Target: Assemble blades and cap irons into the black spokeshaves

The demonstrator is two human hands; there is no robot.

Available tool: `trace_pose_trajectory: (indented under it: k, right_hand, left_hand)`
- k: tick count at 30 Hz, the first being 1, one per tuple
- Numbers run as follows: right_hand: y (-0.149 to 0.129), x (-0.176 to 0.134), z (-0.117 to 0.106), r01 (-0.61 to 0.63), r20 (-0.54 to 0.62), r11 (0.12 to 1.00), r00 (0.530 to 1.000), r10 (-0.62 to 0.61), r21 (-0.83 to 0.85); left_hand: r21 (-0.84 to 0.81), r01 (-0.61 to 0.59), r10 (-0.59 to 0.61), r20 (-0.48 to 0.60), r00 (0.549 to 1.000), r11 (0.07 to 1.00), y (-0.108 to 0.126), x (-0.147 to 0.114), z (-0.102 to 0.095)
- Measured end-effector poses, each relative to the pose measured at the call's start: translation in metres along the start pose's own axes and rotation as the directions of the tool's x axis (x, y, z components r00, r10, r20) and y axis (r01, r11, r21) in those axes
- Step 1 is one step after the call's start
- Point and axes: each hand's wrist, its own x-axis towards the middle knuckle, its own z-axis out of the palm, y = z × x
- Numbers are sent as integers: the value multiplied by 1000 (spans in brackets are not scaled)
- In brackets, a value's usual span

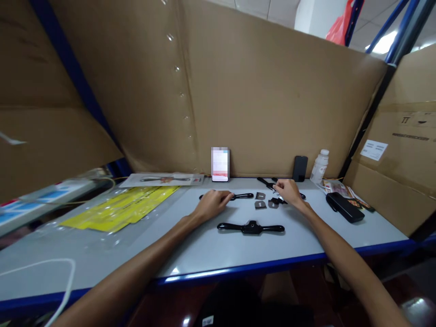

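My left hand [211, 205] is closed on a black spokeshave [243, 195] lying on the table, covering its middle. My right hand [289, 191] has its fingers pinched together among small metal and black parts [277, 200]; what sits between the fingertips is too small to make out. Behind and under that hand lie more black spokeshave bodies [264, 182], partly hidden. Several grey notched blades [260, 205] rest flat between my hands. Closer to me, another black spokeshave body [252, 227] lies crosswise with both handles showing.
A lit phone [220, 164] and a dark phone [300, 168] lean on the cardboard wall [272, 100]. A bottle [319, 167], a black case [344, 207] and printed packets [339, 188] are right. Yellow plastic-wrapped sheets [126, 209] and a packaged tool [163, 180] lie left.
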Motion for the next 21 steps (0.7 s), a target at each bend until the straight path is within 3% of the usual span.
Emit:
trace_pose_trajectory:
  k: [3,8,16,21]
  right_hand:
    - [20,2,-8,-35,7,991,999,36,-128]
    - [36,0,-21,-8,103,970,994,34,-244]
    - [32,0,-15,94,202,952,979,-34,-291]
    - [22,-4,-3,165,271,921,960,-69,-352]
  left_hand:
    - [-5,-91,91,10,996,996,24,12,2]
    - [11,-153,153,-92,984,988,50,32,3]
    - [4,-113,113,-139,984,994,28,22,8]
    - [-22,-91,87,-117,989,996,31,21,10]
